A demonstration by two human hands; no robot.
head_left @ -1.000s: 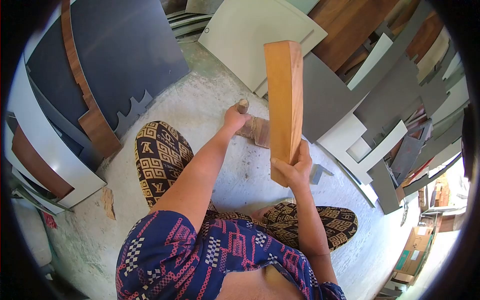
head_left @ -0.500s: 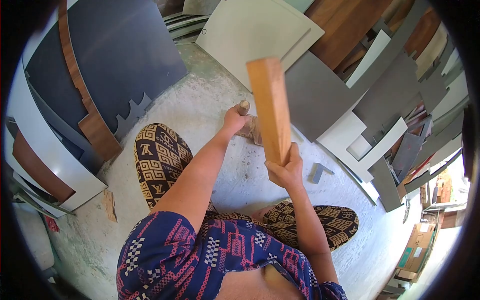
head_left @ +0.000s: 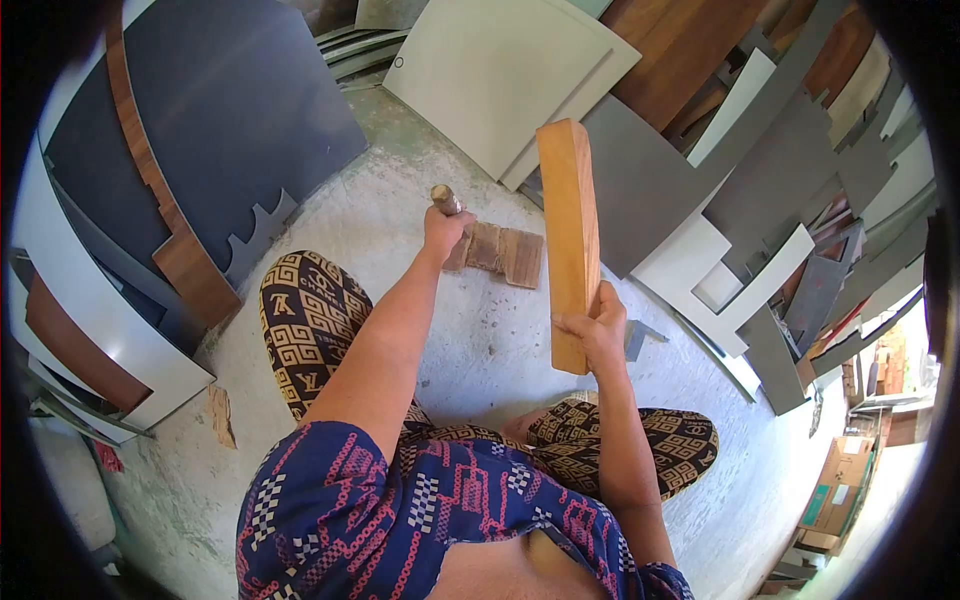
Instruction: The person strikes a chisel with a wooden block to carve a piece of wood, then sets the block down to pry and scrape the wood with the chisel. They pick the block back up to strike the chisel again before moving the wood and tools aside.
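Observation:
My left hand [head_left: 443,235] is closed around a round wooden tool handle [head_left: 445,199], held upright with its worn end up; the lower part of the tool is hidden by the hand. It stands at the left end of a small brown wood block [head_left: 522,258] with a notched edge, lying on the floor. In my right hand [head_left: 600,330] is a long, thick light-brown wooden bar [head_left: 570,235], gripped near its lower end and raised to the right of the block. The fingers wrap its side, with the thumb across its face.
A small grey L-shaped piece [head_left: 636,342] lies on the concrete floor [head_left: 480,370] behind my right hand. Dark sheet panels [head_left: 230,110] lean at left, a pale panel [head_left: 500,80] ahead, and stacked offcuts [head_left: 760,220] at right. A wood scrap [head_left: 221,415] lies by my left knee.
The wooden bar has moved right and its lower end now shows below my right hand. My left hand has shifted left with the handle, leaving more of the notched block in sight.

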